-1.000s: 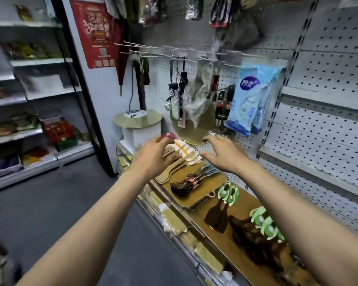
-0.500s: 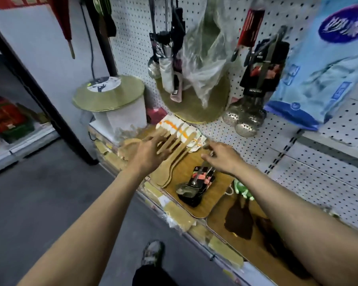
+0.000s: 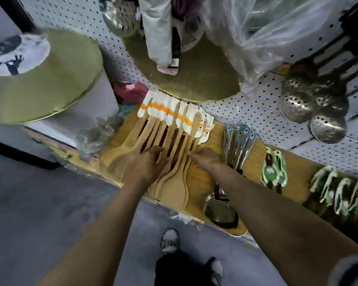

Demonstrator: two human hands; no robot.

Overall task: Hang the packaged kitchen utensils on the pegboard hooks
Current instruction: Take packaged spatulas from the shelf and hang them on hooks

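Several wooden spatulas [image 3: 174, 137] with white and orange card labels [image 3: 167, 110] lie fanned out on a wooden board [image 3: 203, 182] on the shelf below the white pegboard [image 3: 246, 112]. My left hand [image 3: 147, 164] rests flat on the spatula handles with its fingers spread. My right hand [image 3: 207, 158] reaches in from the right, and its gathered fingertips pinch the handle of the rightmost spatula. The spatula blades are partly hidden under my left hand.
Wrapped metal utensils [image 3: 239, 141], green-handled tools [image 3: 274, 170] and a black packaged utensil [image 3: 220, 207] lie to the right. Metal skimmers [image 3: 314, 104], plastic bags [image 3: 256, 27] and a round gold board [image 3: 194, 79] hang above. Another gold disc [image 3: 46, 83] stands left. The aisle floor lies below.
The view has tilted down and moved closer to the shelf. Both hands have dropped onto the fanned wooden spatulas; the right hand shifted left from the board to the rightmost handle.
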